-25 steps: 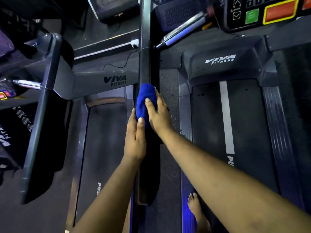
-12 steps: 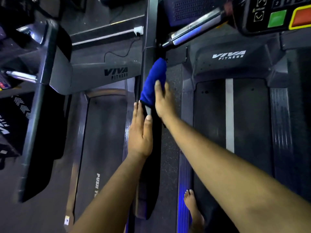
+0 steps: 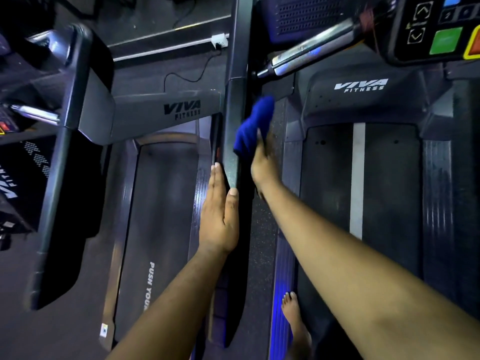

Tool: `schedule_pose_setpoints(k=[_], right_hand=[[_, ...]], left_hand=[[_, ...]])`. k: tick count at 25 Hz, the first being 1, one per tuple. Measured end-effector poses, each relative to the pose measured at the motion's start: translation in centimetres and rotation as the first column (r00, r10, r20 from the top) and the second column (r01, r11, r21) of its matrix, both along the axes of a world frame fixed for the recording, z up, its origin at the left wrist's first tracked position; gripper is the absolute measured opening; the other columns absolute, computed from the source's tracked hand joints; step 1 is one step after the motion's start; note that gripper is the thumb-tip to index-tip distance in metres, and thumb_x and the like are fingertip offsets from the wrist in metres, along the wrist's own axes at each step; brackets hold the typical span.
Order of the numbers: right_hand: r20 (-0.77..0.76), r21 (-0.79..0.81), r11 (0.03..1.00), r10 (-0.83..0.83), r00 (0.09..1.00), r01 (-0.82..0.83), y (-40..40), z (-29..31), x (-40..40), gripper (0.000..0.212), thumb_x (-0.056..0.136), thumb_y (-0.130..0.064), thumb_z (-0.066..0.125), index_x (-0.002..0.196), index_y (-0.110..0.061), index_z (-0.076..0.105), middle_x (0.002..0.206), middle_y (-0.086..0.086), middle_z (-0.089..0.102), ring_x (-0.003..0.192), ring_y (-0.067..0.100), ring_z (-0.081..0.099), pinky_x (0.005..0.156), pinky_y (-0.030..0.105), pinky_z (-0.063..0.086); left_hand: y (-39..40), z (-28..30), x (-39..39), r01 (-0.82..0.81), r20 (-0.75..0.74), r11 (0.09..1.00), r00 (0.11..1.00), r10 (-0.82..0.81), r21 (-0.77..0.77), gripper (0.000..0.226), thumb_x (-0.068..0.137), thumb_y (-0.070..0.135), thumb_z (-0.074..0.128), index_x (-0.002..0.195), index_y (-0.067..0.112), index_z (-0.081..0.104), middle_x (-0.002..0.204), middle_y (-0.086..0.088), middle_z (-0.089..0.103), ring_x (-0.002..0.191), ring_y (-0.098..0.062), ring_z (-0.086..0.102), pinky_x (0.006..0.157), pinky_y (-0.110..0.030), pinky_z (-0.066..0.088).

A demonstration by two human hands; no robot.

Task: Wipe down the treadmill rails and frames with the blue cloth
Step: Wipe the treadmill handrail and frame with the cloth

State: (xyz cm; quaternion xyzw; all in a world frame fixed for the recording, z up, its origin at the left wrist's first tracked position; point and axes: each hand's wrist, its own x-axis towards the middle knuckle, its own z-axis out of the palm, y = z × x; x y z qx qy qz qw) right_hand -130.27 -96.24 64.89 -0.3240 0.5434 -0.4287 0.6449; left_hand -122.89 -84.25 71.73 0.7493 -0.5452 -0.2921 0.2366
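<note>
A dark treadmill rail [image 3: 235,105] runs up the middle of the view between two treadmills. The blue cloth [image 3: 253,126] is bunched against the rail's right side, and my right hand [image 3: 263,165] grips its lower end. My left hand [image 3: 219,216] lies flat with straight fingers against the rail's left side, thumb on the rail's top face, holding nothing. Part of my right hand's fingers is hidden behind the cloth.
The right treadmill has a belt [image 3: 358,193] with a white stripe, a console [image 3: 439,29] with green and orange buttons and a chrome handlebar [image 3: 309,51]. The left treadmill [image 3: 161,203] has a grey upright [image 3: 59,157]. My bare foot [image 3: 294,320] stands on the side strip.
My right hand has pushed the cloth further up the rail and round to its right side. My left hand has let go of the cloth and lies flat lower on the rail.
</note>
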Motion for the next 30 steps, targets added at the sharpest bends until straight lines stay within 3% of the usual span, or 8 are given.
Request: schedule_pose_setpoints(k=[3,8,13,15,19,22,26,30], right_hand=[[0.041,0.092,0.995,-0.026,0.999,0.022,4.9,1.3,0.1,0.05,0.106,-0.036,0.037,0.151,-0.013,0.035,0.156,0.009,0.037,0.141,0.016,0.037,0.107,0.008,0.026],[-0.438,-0.478,0.857,-0.04,0.898,-0.195,-5.2,3.2,0.7,0.06,0.089,-0.048,0.054,0.143,-0.021,0.051,0.157,0.021,0.03,0.143,0.035,0.034,0.118,0.038,0.024],[0.043,-0.165,0.984,0.071,0.997,-0.062,3.9,1.2,-1.4,0.062,0.094,-0.045,0.04,0.151,-0.025,0.028,0.161,0.004,0.028,0.143,0.005,0.028,0.119,0.022,0.022],[0.074,-0.149,0.988,0.057,0.996,-0.045,8.0,1.0,-0.8,0.058,0.094,-0.046,0.04,0.148,-0.031,0.024,0.16,-0.002,0.026,0.145,0.002,0.023,0.118,0.015,0.017],[-0.08,-0.112,0.994,0.004,0.997,-0.013,-2.3,1.7,-0.2,0.054,0.106,-0.032,0.039,0.153,-0.007,0.029,0.159,0.011,0.032,0.146,0.021,0.032,0.114,0.018,0.021],[-0.153,-0.074,0.997,0.021,0.988,-0.032,-3.6,1.8,0.1,0.062,0.104,-0.047,0.037,0.154,-0.011,0.029,0.16,0.01,0.032,0.148,0.023,0.03,0.121,0.033,0.023],[-0.287,-0.295,0.926,0.149,0.946,-0.235,6.6,1.7,-1.0,0.073,0.093,-0.056,0.043,0.155,-0.021,0.029,0.161,0.012,0.027,0.149,0.025,0.024,0.122,0.043,0.024],[-0.613,-0.384,0.846,0.067,0.787,-0.37,-2.0,3.9,0.2,0.056,0.093,-0.043,0.056,0.146,-0.029,0.046,0.161,0.02,0.022,0.141,0.041,0.033,0.117,0.044,0.028]], left_hand=[[-0.1,-0.1,0.1,-0.014,-0.012,1.0,1.0,0.014,-0.001,0.066,0.1,0.049,0.024,0.158,0.019,0.013,0.166,0.008,0.013,0.149,0.005,0.008,0.122,-0.022,0.011],[-0.2,0.2,-0.1,-0.011,-0.002,1.0,1.0,0.011,0.013,0.068,0.099,0.05,0.023,0.159,0.019,0.008,0.164,0.014,0.008,0.147,0.011,0.007,0.117,-0.011,0.011],[-0.1,0.2,-0.1,-0.032,-0.018,0.999,0.999,0.032,0.003,0.072,0.098,0.054,0.024,0.159,0.019,0.006,0.159,0.022,0.004,0.143,0.018,0.007,0.112,-0.005,0.011],[-0.1,0.2,-0.1,-0.044,-0.035,0.999,0.998,0.044,0.007,0.073,0.098,0.055,0.024,0.159,0.019,0.008,0.161,0.019,0.007,0.145,0.013,0.008,0.115,-0.01,0.012],[-0.1,0.1,-0.2,-0.039,-0.033,0.999,0.999,0.039,0.009,0.07,0.098,0.052,0.024,0.158,0.018,0.011,0.163,0.013,0.01,0.147,0.009,0.009,0.12,-0.017,0.012],[-0.1,0.4,-0.2,-0.031,-0.027,0.999,0.999,0.031,0.01,0.073,0.097,0.054,0.023,0.159,0.019,0.007,0.162,0.017,0.006,0.144,0.016,0.006,0.117,-0.012,0.011],[-0.1,0.5,-0.1,-0.049,-0.094,0.998,0.995,0.047,-0.028,0.085,0.093,0.059,0.026,0.157,0.016,-0.011,0.16,0.017,-0.008,0.138,0.024,0.002,0.111,-0.003,0.014],[0.1,0.1,0.3,-0.071,-0.14,0.996,0.988,0.062,-0.059,0.086,0.092,0.06,0.025,0.157,0.017,-0.011,0.159,0.016,-0.011,0.143,0.017,-0.005,0.113,-0.006,0.008]])
